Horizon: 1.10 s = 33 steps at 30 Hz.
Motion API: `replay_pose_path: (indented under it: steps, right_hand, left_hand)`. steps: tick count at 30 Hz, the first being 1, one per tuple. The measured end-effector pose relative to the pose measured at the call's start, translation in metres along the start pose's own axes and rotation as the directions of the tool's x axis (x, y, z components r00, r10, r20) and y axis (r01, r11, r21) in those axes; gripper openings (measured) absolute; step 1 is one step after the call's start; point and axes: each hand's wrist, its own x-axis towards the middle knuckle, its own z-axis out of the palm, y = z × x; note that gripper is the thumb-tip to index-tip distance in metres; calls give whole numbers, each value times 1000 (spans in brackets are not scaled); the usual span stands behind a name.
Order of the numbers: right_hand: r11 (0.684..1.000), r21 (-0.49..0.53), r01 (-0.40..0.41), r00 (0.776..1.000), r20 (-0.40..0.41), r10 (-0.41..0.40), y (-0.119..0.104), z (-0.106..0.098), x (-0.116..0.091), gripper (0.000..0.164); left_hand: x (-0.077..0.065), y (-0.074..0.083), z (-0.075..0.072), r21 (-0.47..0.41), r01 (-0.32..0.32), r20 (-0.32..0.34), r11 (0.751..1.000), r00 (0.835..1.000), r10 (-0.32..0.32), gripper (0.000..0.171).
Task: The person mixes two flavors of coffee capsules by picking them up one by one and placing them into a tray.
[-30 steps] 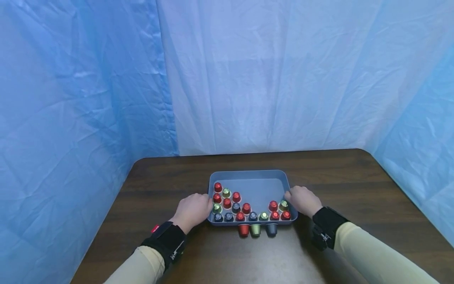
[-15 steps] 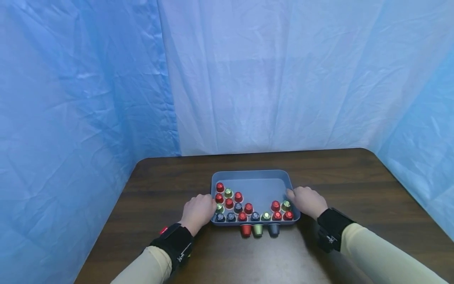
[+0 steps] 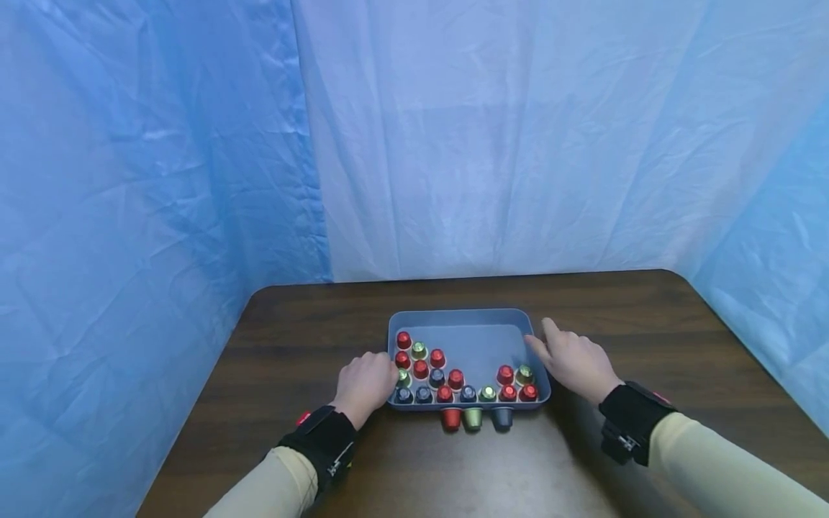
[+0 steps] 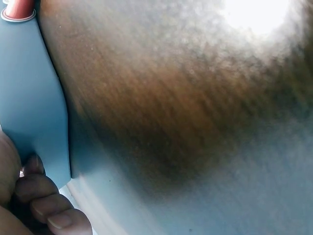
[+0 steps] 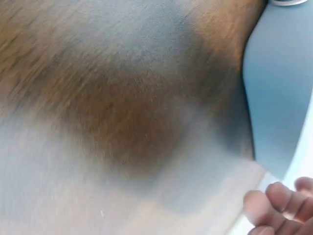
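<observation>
A blue-grey tray point(image 3: 479, 334) lies on the table, holding red, green and dark blue coffee capsules with their narrow ends up. Curled fingers of my left hand point(image 3: 365, 385) grip its left side; the left wrist view shows those fingers point(image 4: 54, 208) bent at the tray's end. Off the right side is my right hand point(image 3: 578, 363), with index finger and thumb spread apart and the thumb tip at the tray's rim. In the right wrist view its fingertips point(image 5: 257, 203) appear just below the tray wall point(image 5: 279, 93).
Against the outside of the tray's front wall are a red capsule point(image 3: 451, 419), a green capsule point(image 3: 473, 419) and a dark blue capsule point(image 3: 501, 419), wide ends toward it. Blue sheeting point(image 3: 479, 158) hangs behind and beside the dark wooden table point(image 3: 311, 316).
My right hand has let go of the tray's right side, moved rightward and spread its fingers. The left hand keeps its grip. The head view has shifted slightly.
</observation>
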Motion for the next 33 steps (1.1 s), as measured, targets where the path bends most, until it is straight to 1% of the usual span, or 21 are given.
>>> replay_pose_path:
  steps: [3, 5, 7, 8, 10, 12, 13, 15, 16, 18, 19, 21, 23, 24, 26, 28, 29, 30, 33]
  right_hand:
    - [993, -57, 101, 994, -34, -103, -5, -4, -5, 27]
    - [979, -100, 176, 983, -43, -181, -7, -5, -9, 25]
    - [956, -134, 262, 962, -47, -270, -10, -6, -14, 24]
    - [939, -148, 309, 947, -45, -319, -11, -7, -17, 25]
    - [900, -162, 406, 909, -30, -416, -13, -7, -23, 28]
    - [847, -170, 503, 859, -7, -512, -15, -8, -28, 31]
    - [815, -176, 552, 828, 5, -560, -16, -8, -31, 33]
    - [744, -183, 642, 760, 24, -650, -18, -7, -36, 35]
    - [705, -190, 683, 722, 27, -691, -20, -7, -38, 37]
    - [627, -211, 750, 645, 25, -763, -22, -5, -42, 38]
    - [594, -218, 775, 612, 23, -791, -23, -3, -43, 39]
    - [541, -225, 811, 558, 15, -830, -26, 0, -46, 42]
    - [503, -234, 832, 518, 3, -855, -28, 2, -49, 42]
    - [489, -237, 839, 503, -3, -864, -29, 3, -50, 41]
    - [474, -231, 850, 485, -11, -874, -30, 6, -52, 42]
    - [478, -217, 851, 488, -13, -873, -31, 9, -54, 40]
    - [484, -206, 850, 492, -13, -870, -31, 10, -55, 40]
    - [494, -195, 847, 502, -8, -865, -31, 11, -56, 40]
    - [534, -172, 828, 544, 16, -839, -31, 13, -59, 41]
  left_hand:
    - [0, -1, 0, -2, 4, 0, 1000, 1000, -4, 26]
    - [0, -1, 0, -6, 7, 1, 1000, 1000, -7, 26]
    - [0, -1, 0, -13, 9, 3, 1000, 1000, -9, 26]
    - [0, -1, 0, -17, 10, 3, 1000, 1000, -10, 26]
    - [0, -1, 0, -25, 10, 4, 1000, 1000, -10, 26]
    - [-1, -2, 1, -31, 11, 4, 999, 1000, -11, 26]
    - [-1, -2, 1, -34, 11, 4, 999, 1000, -11, 26]
    - [-1, -2, 1, -37, 11, 3, 999, 1000, -11, 26]
    - [-1, -3, 1, -37, 12, 2, 999, 1000, -12, 26]
    - [-1, -3, 2, -37, 11, 0, 999, 1000, -11, 26]
    - [-1, -3, 2, -37, 10, -1, 999, 1000, -10, 26]
    - [-1, -3, 2, -37, 10, -2, 999, 1000, -10, 26]
    - [-1, -3, 2, -37, 11, 0, 999, 1000, -11, 26]
    - [-1, -3, 2, -39, 13, 1, 999, 1000, -13, 26]
    - [-1, -3, 2, -41, 14, 4, 999, 1000, -14, 26]
    - [-1, -3, 2, -42, 14, 4, 999, 1000, -13, 26]
    - [-1, -3, 2, -43, 12, 3, 999, 1000, -11, 26]
    - [-1, -3, 2, -43, 10, 2, 999, 1000, -10, 26]
    - [-2, -3, 2, -49, 8, 0, 999, 1000, -8, 26]
